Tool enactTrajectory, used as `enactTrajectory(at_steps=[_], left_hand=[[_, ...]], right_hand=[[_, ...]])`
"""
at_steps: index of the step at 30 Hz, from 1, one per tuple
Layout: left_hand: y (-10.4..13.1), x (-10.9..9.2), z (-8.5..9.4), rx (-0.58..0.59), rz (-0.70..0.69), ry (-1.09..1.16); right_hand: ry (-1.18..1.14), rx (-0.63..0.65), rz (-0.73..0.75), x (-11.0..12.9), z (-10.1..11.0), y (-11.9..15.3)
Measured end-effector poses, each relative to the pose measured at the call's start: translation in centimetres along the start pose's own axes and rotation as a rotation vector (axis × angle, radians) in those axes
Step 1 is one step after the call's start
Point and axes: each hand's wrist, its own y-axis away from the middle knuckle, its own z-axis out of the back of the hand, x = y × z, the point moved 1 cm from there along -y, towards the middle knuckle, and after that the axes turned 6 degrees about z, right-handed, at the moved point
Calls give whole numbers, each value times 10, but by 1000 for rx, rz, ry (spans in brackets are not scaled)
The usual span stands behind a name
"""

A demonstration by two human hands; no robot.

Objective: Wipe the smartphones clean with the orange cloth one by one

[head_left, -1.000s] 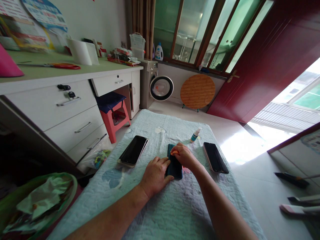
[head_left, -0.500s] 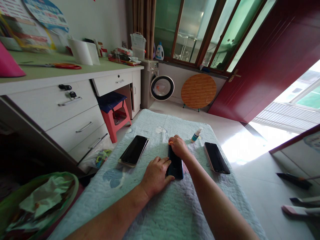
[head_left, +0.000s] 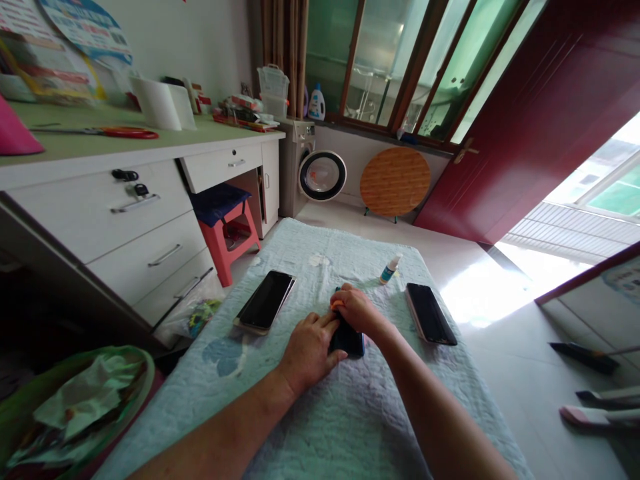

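A dark smartphone (head_left: pixel 353 343) lies on the quilted cover, partly hidden under both hands. My left hand (head_left: pixel 309 347) holds it at the left side and near end, thumb toward the near edge. Over its far half, my right hand (head_left: pixel 356 308) is closed on a small orange cloth (head_left: pixel 337 304); most of that is hidden by the fingers. A second phone (head_left: pixel 267 300) lies to the left on a pale box or case. Another phone (head_left: pixel 433 313) lies to the right, also on something pale. A small spray bottle (head_left: pixel 391 269) stands beyond my right hand.
The light-blue quilted cover (head_left: pixel 390 413) spreads beneath everything. To the left are a white desk (head_left: pixel 150 230), a red stool (head_left: pixel 227 233) and a green-rimmed bin (head_left: pixel 147 377). A washing machine (head_left: pixel 295 167) with its door open and a red door (head_left: pixel 480 107) are farther back.
My right hand has slid a little nearer along the phone with the orange cloth, so its fingers are now close to my left fingertips. The left hand stays on the phone.
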Motion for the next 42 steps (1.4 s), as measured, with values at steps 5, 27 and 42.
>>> enactTrajectory(at_steps=[5,27,42], left_hand=[[0,1,-1,-14,-5,-1],[0,1,-1,-13,-14,-4],[0,1,0,1,-23,-2]], right_hand=[[78,-93,-136,-10,-1,-21],[-86,-149,-91,-17,8,46],[43,-137,-136,-18,10,17]])
